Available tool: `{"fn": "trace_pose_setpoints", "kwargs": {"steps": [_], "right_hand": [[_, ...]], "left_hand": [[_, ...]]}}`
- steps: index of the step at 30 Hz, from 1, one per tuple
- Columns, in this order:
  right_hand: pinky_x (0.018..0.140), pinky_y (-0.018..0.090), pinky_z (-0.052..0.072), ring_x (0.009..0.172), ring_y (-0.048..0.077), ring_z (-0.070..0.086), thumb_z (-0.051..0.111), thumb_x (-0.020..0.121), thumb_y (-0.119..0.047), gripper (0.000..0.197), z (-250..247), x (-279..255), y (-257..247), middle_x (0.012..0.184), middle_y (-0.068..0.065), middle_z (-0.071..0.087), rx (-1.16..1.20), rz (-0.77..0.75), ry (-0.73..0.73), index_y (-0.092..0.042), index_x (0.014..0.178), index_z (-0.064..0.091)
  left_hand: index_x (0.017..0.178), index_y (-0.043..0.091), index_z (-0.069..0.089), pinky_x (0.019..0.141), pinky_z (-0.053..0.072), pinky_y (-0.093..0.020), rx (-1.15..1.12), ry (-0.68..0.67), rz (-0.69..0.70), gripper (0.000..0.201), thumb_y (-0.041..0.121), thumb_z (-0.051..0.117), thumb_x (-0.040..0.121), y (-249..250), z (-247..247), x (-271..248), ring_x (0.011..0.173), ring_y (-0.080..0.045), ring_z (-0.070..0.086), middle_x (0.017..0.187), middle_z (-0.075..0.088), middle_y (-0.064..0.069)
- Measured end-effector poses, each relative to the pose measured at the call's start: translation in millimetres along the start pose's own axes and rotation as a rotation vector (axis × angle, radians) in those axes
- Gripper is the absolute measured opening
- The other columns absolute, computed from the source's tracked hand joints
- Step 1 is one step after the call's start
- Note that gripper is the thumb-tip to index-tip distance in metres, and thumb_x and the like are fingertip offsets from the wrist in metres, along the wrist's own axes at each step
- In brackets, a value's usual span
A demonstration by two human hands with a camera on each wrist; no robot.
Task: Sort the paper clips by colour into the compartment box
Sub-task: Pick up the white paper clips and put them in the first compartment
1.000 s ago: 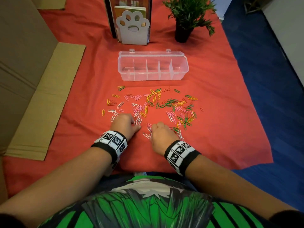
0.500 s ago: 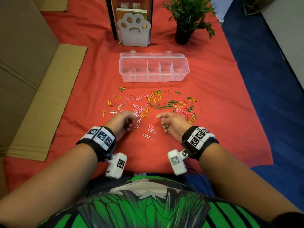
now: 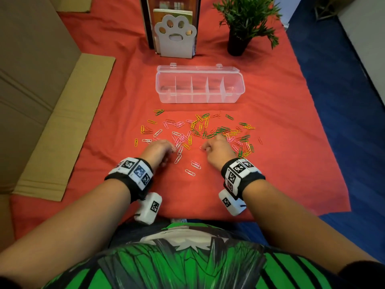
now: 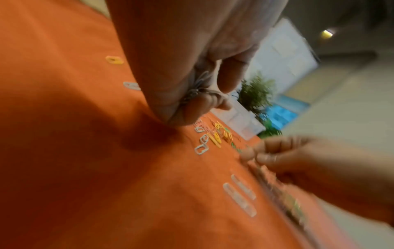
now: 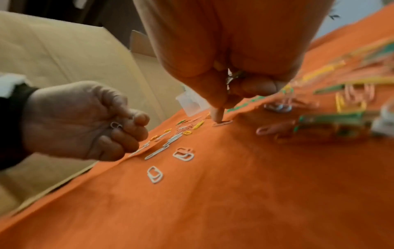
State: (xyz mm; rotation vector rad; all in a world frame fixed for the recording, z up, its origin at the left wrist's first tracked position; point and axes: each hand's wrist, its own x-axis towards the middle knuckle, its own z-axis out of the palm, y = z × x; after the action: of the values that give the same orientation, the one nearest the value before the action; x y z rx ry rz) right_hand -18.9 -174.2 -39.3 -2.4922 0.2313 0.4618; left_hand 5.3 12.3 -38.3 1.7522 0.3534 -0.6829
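The paper clips (image 3: pixel 200 132) lie scattered on the red cloth (image 3: pixel 291 142) over the bench, at 6 o'clock from the clear compartment box (image 3: pixel 200 86), whose 5 compartments hold none. The left hand (image 3: pixel 159 150) sits at the pile's 7 o'clock edge, its grip curled tight around several white clips (image 4: pixel 197 87). The right hand (image 3: pixel 216 151) sits at the 5 o'clock edge, its grip also curled, holding a few clips (image 5: pixel 233 76) in the fist while its forefinger (image 5: pixel 217 112) presses a clip on the cloth. 3 white clips (image 3: pixel 192 167) lie between the wrists.
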Motion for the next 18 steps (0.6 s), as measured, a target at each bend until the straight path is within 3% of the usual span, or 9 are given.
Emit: {"fn": "trace_pose_setpoints", "kwargs": {"steps": [3, 6, 8, 12, 14, 18], "right_hand": [[0.083, 0.030, 0.041, 0.100, 0.031, 0.052, 0.048, 0.088, -0.011, 0.020, 2.8, -7.3, -4.4, 0.100, 0.015, 0.048, -0.135, -0.091, -0.065, -0.004, 0.098, 0.064], [0.085, 0.034, 0.043, 0.102, 0.031, 0.052, 0.049, 0.085, -0.007, 0.021, 13.3, -18.6, -7.5, 0.103, 0.015, 0.052, -0.212, -0.195, -0.127, -0.006, 0.101, 0.063], [0.085, 0.033, 0.042, 0.103, 0.030, 0.052, 0.051, 0.081, -0.001, 0.028, 16.9, -20.8, -5.8, 0.103, 0.014, 0.053, -0.222, -0.229, -0.149, -0.009, 0.103, 0.065], [0.085, 0.034, 0.043, 0.105, 0.031, 0.050, 0.050, 0.077, 0.002, 0.032, 12.0, -14.5, 4.0, 0.102, 0.013, 0.052, -0.219, -0.182, -0.080, -0.010, 0.102, 0.066], [0.083, 0.032, 0.041, 0.102, 0.032, 0.050, 0.051, 0.077, 0.002, 0.033, 7.1, -12.2, 7.6, 0.100, 0.013, 0.051, -0.201, -0.179, -0.049, -0.011, 0.103, 0.067], [0.081, 0.031, 0.040, 0.099, 0.030, 0.050, 0.052, 0.081, 0.000, 0.035, 9.6, -18.8, 3.4, 0.087, 0.003, 0.040, -0.191, -0.293, -0.140, -0.016, 0.105, 0.071]], "left_hand": [[0.062, 0.015, 0.051, 0.063, 0.043, -0.031, 0.469, 0.103, 0.150, 0.024, 0.031, 0.058, 0.078, -7.2, 1.1, 4.0, 0.062, -0.023, 0.049, 0.063, 0.058, -0.005], [0.075, 0.008, 0.061, 0.071, 0.043, -0.034, 0.813, 0.165, 0.329, 0.023, 0.028, 0.057, 0.086, -11.8, 4.9, 2.6, 0.082, -0.031, 0.058, 0.083, 0.064, -0.018], [0.084, 0.004, 0.064, 0.076, 0.042, -0.034, 0.894, 0.157, 0.404, 0.022, 0.024, 0.055, 0.086, -16.3, 5.5, 4.0, 0.091, -0.033, 0.058, 0.092, 0.064, -0.019], [0.083, 0.008, 0.061, 0.077, 0.044, -0.034, 0.975, 0.115, 0.411, 0.026, 0.034, 0.062, 0.081, -21.8, 7.3, 4.0, 0.087, -0.030, 0.056, 0.091, 0.058, -0.013], [0.086, 0.007, 0.061, 0.079, 0.045, -0.035, 0.996, 0.116, 0.423, 0.025, 0.032, 0.063, 0.081, -22.0, 7.9, 2.9, 0.089, -0.031, 0.056, 0.095, 0.057, -0.014], [0.095, 0.003, 0.059, 0.086, 0.043, -0.038, 1.058, 0.100, 0.428, 0.025, 0.027, 0.055, 0.087, -23.4, 10.5, 3.4, 0.098, -0.035, 0.055, 0.103, 0.056, -0.018]]}}
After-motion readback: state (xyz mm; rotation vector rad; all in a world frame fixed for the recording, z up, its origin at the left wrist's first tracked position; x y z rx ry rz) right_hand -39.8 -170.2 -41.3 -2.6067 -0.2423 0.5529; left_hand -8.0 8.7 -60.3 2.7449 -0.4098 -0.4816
